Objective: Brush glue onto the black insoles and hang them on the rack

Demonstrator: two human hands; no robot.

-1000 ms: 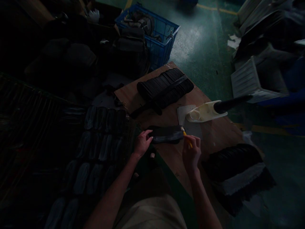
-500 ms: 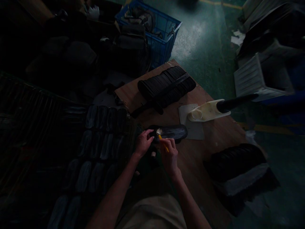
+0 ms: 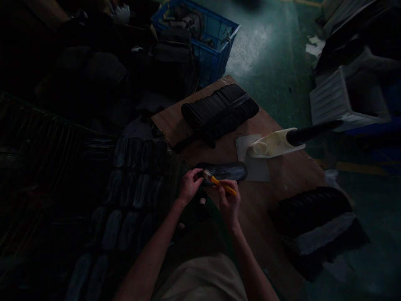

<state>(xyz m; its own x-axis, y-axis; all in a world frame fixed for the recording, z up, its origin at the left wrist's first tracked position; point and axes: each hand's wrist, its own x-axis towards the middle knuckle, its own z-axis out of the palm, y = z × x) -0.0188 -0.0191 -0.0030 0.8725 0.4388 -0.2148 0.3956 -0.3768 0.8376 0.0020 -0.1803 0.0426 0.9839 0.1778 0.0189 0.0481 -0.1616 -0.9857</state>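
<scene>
A dark shoe sole (image 3: 230,170) lies across the near edge of the wooden table, its upper face streaked with something wet and whitish. My left hand (image 3: 189,184) pinches the sole's left end between thumb and fingers. In my right hand (image 3: 229,202) is a paintbrush (image 3: 216,180) with a yellow handle, gripped between thumb and fingers. Its pale bristles touch the sole's left end, close to my left fingertips. A whitish container (image 3: 272,144) with a black handle-like piece in it rests on a pale sheet (image 3: 259,169) to the right.
Strapped stacks of dark soles (image 3: 224,108) sit at the table's (image 3: 283,175) far end, with another dark bundle (image 3: 319,230) at right. Streaked soles (image 3: 112,228) line a rack at left. A blue crate (image 3: 216,52) and a light crate (image 3: 344,102) stand beyond. A gloved hand (image 3: 121,14) shows top left.
The brush has swung so its handle points further right and lies flatter, and its bristles have shifted left along the sole. My right hand has moved slightly right. My left hand stays on the sole.
</scene>
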